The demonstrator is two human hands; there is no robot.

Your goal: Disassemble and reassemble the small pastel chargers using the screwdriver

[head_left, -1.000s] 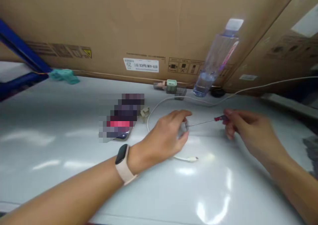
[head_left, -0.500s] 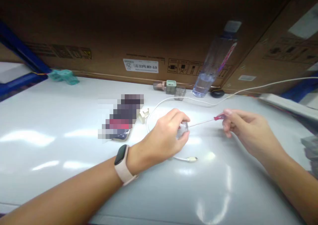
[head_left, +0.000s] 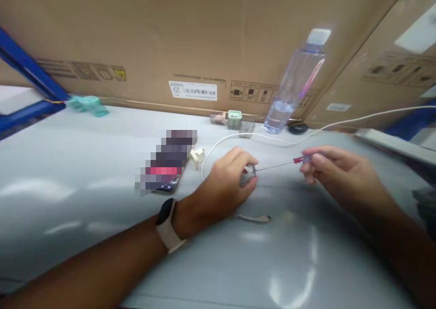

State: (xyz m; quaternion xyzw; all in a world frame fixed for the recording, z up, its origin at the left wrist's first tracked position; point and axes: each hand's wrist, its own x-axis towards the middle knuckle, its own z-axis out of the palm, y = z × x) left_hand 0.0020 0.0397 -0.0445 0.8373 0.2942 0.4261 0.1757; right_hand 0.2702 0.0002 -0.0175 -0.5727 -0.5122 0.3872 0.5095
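Note:
My left hand (head_left: 230, 178) is closed around a small clear-grey plastic piece (head_left: 251, 171), its thumb and fingers on opposite sides; most of the piece is hidden. In my right hand (head_left: 335, 168) is a screwdriver (head_left: 298, 159) with a red and clear handle, pinched between thumb and fingers. The thin metal shaft points left, and its tip meets the right side of the plastic piece. A white charging cable (head_left: 254, 218) passes behind my left hand, and its plug end lies on the table just in front. Left of that hand lies a small cream plastic part (head_left: 196, 158).
A blurred-out phone (head_left: 166, 163) lies on the white table (head_left: 211, 268). Along the large cardboard box (head_left: 153, 32) stand small plastic housings (head_left: 235, 119), a water bottle (head_left: 286, 91) and a black round object (head_left: 298, 128). Teal tape-like pieces (head_left: 87, 105) lie by the blue shelf post (head_left: 32, 68).
The right hand's grip on the screwdriver has shifted, and more of the handle shows. My left hand has moved slightly left with the plastic piece. The lighting on the box and table differs.

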